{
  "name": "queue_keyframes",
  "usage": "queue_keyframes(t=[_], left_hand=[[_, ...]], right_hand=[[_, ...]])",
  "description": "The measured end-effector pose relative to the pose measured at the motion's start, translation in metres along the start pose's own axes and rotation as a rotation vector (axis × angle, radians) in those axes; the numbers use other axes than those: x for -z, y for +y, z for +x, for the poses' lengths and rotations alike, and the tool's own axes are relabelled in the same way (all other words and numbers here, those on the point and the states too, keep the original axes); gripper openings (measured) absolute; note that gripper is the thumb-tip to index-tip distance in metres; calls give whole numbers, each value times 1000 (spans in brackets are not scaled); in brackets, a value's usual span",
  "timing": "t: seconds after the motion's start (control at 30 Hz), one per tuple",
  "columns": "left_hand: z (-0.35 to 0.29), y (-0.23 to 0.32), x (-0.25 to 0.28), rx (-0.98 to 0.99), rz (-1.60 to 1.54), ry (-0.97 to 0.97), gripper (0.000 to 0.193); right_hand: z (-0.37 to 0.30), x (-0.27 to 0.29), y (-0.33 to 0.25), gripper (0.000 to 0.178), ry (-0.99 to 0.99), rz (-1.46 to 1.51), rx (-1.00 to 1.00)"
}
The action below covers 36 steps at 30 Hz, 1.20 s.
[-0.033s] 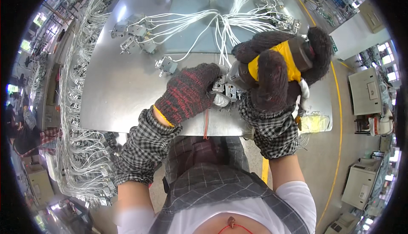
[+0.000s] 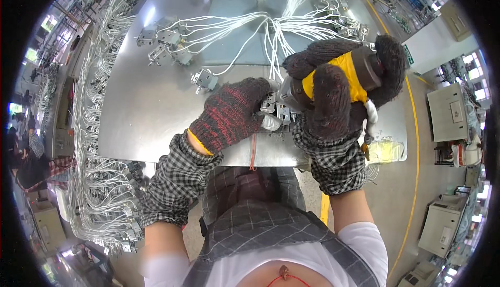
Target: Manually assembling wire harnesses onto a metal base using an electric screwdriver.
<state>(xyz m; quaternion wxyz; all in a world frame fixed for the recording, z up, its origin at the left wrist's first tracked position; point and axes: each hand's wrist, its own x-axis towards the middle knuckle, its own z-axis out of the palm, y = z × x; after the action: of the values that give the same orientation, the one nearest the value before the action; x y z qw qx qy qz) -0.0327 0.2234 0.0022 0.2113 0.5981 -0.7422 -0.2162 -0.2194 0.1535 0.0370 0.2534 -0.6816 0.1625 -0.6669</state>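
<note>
My left hand (image 2: 230, 112), in a dark knitted glove with red flecks, is closed around a small metal fitting (image 2: 282, 112) with white cable near the bench's front edge. One pale fingertip of the glove rests against the fitting. My right hand (image 2: 333, 99), also in a dark knitted glove, grips a dark handheld power tool (image 2: 356, 78) banded with yellow tape. The tool's front end points left and down at the fitting, just beside my left fingers. Its tip is hidden, so I cannot tell whether it touches.
A bundle of white cables (image 2: 268, 24) fans across the metal bench (image 2: 138, 115), ending in metal fittings (image 2: 172, 45) at left and right. Many more cables (image 2: 99, 183) hang along the left side. A yellow-topped item (image 2: 384, 150) sits at the right corner; cabinets (image 2: 447, 112) stand beyond.
The power tool and my right hand have tilted very slightly. My left hand stays on the fitting.
</note>
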Motion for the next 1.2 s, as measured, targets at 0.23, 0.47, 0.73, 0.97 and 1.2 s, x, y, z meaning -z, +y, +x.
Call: queue_keyframes(t=[0.23,0.47,0.73,0.97,1.2], left_hand=[[-15,-62,18,191,340,370,60],[-19,-72,-6,76,-860,212,68],[-13,-61,-37,19,-1254,112,69],[-13,-68,-48,-2,-1295,133,65],[-12,-70,-45,5,-1169,178,66]], right_hand=[[-11,-9,-6,84,37,360,-185],[-10,-4,-3,77,4,254,-189],[15,7,0,69,144,457,-457],[-21,78,17,32,482,982,-544],[-61,153,103,37,636,997,-980]])
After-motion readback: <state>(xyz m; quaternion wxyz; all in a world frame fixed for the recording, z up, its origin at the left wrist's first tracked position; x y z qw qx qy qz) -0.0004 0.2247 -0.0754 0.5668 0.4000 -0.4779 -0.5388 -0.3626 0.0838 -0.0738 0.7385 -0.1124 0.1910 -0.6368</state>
